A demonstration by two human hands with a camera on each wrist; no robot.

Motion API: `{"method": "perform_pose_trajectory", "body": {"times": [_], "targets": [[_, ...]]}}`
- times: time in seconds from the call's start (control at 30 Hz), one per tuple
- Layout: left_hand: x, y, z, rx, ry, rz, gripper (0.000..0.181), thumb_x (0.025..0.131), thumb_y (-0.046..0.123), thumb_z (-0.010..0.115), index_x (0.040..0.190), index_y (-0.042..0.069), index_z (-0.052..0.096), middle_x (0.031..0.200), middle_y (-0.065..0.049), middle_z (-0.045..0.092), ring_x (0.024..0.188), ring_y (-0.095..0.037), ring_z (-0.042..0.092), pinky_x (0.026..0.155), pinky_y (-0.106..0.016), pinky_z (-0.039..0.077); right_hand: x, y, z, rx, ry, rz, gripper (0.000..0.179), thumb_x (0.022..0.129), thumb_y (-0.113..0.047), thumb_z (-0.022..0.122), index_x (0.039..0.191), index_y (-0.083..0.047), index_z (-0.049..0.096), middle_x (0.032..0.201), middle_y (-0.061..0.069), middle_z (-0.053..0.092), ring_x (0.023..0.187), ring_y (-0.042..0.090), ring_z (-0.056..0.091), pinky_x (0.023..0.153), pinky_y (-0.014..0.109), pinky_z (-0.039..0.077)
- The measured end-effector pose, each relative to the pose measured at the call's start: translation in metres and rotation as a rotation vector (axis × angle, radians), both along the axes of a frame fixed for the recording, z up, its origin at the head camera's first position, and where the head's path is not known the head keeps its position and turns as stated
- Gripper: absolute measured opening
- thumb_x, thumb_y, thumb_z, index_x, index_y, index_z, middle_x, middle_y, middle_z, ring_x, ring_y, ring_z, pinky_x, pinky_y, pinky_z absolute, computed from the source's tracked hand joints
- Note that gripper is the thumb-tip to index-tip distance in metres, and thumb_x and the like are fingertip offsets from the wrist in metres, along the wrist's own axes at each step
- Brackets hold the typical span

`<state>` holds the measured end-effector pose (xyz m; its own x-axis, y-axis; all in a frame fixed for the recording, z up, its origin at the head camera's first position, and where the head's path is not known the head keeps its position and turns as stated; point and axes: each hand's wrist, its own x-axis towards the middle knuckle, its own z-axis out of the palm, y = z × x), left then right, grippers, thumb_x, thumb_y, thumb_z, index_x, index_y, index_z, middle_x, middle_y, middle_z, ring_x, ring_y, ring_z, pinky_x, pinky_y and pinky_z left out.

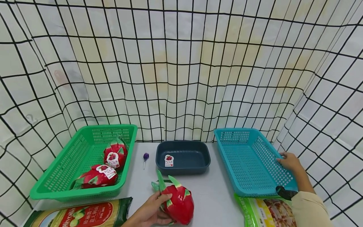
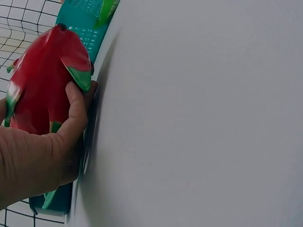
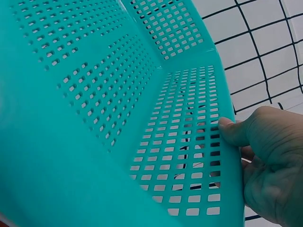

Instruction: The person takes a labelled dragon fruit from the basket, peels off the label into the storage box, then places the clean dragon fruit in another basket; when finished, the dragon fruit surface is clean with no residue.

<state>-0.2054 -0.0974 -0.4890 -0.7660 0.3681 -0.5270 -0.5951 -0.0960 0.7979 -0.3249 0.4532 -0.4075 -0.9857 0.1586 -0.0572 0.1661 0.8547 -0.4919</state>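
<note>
My left hand [image 1: 154, 209] grips a red dragon fruit [image 1: 181, 203] with green-tipped scales, held over the white table in front of the dark blue tray [image 1: 182, 171]. In the left wrist view the thumb and fingers wrap the fruit [image 2: 42, 85] near its scaly end. My right hand [image 1: 290, 162] pinches the right rim of a blue plastic basket [image 1: 227, 164], which holds nothing. The right wrist view has the thumb over the rim [image 3: 227, 142] and the fingers behind the perforated wall.
At left, a green basket [image 1: 82, 135] contains two wrapped dragon fruits [image 1: 97, 176] with white labels. A purple lollipop [image 1: 146, 156] lies beside the tray, which has a sticker [image 1: 169, 160] inside. A pasta bag [image 1: 82, 216] and a green food bag [image 1: 263, 211] lie in front. Netted white walls [image 1: 184, 78] surround the table.
</note>
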Motion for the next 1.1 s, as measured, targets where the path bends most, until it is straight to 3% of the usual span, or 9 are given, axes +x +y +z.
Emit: {"method": "perform_pose_trajectory", "body": {"times": [0.07,0.17,0.23,0.37,0.53,0.63,0.83,0.97,1.1], "targets": [[0.000,0.000,-0.002,0.053,-0.062,0.003,0.087,0.088,0.038,0.070,0.150,0.005,0.019,0.134,-0.029,0.043,0.104,-0.043,0.060,0.091,-0.051,0.055,0.001,0.001,-0.001,-0.014,-0.005,-0.003,0.048,0.099,-0.013,0.050,0.131,0.021,0.037,0.130,0.046,0.041,0.112,0.057,0.049,0.086,0.056,0.050],[0.004,0.006,0.003,0.078,-0.067,0.009,0.091,0.086,0.038,0.073,0.150,0.004,0.017,0.135,-0.029,0.042,0.108,-0.043,0.058,0.093,-0.051,0.054,0.000,0.002,-0.002,-0.038,-0.014,-0.012,0.050,0.100,-0.014,0.049,0.133,0.021,0.036,0.132,0.046,0.039,0.114,0.057,0.048,0.088,0.057,0.049],[0.006,0.011,0.013,0.118,-0.071,0.014,0.094,0.085,0.039,0.073,0.151,0.006,0.016,0.137,-0.027,0.041,0.111,-0.043,0.056,0.095,-0.050,0.054,0.000,0.003,-0.002,-0.045,-0.019,-0.016,0.052,0.100,-0.016,0.050,0.133,0.021,0.035,0.132,0.046,0.038,0.114,0.057,0.047,0.088,0.057,0.048],[0.008,0.027,0.039,0.223,-0.004,-0.007,0.091,0.088,0.049,0.064,0.151,0.010,0.011,0.143,-0.024,0.036,0.120,-0.040,0.050,0.098,-0.045,0.052,-0.002,0.004,-0.003,-0.064,-0.020,-0.027,0.051,0.100,-0.016,0.049,0.134,0.020,0.035,0.131,0.045,0.041,0.111,0.055,0.050,0.084,0.054,0.049],[-0.006,0.050,0.067,0.393,0.054,-0.054,0.083,0.091,0.059,0.054,0.152,0.017,0.015,0.148,-0.014,0.034,0.128,-0.031,0.041,0.096,-0.034,0.052,-0.001,0.005,-0.003,-0.100,-0.022,-0.020,0.048,0.103,-0.014,0.040,0.136,0.019,0.033,0.130,0.043,0.043,0.112,0.054,0.049,0.086,0.055,0.048],[-0.016,0.066,0.077,0.416,0.113,-0.112,0.078,0.092,0.056,0.054,0.150,0.017,0.020,0.147,-0.012,0.037,0.127,-0.028,0.041,0.089,-0.028,0.053,-0.002,0.004,-0.004,-0.115,-0.030,-0.024,0.048,0.104,-0.014,0.033,0.139,0.019,0.030,0.134,0.043,0.039,0.120,0.056,0.042,0.095,0.061,0.043],[-0.035,0.102,0.082,0.429,0.190,-0.191,0.075,0.089,0.046,0.065,0.147,0.018,0.028,0.143,-0.011,0.042,0.126,-0.027,0.043,0.082,-0.026,0.053,0.000,-0.001,-0.004,-0.072,0.023,-0.013,0.045,0.104,-0.011,0.030,0.136,0.021,0.033,0.131,0.044,0.040,0.120,0.058,0.042,0.096,0.064,0.040],[-0.050,0.129,0.082,0.442,0.263,-0.200,0.074,0.087,0.038,0.069,0.147,0.022,0.028,0.144,-0.010,0.043,0.130,-0.030,0.042,0.086,-0.033,0.056,0.003,-0.003,-0.002,-0.050,0.053,-0.006,0.043,0.104,-0.009,0.031,0.134,0.021,0.035,0.128,0.044,0.043,0.116,0.058,0.044,0.092,0.064,0.042],[-0.061,0.155,0.086,0.508,0.274,-0.186,0.074,0.087,0.030,0.071,0.147,0.027,0.028,0.145,-0.009,0.041,0.134,-0.033,0.040,0.090,-0.039,0.056,0.004,-0.002,-0.003,-0.048,0.044,-0.023,0.044,0.104,-0.011,0.032,0.135,0.020,0.035,0.127,0.044,0.044,0.114,0.057,0.046,0.091,0.063,0.043]]}}
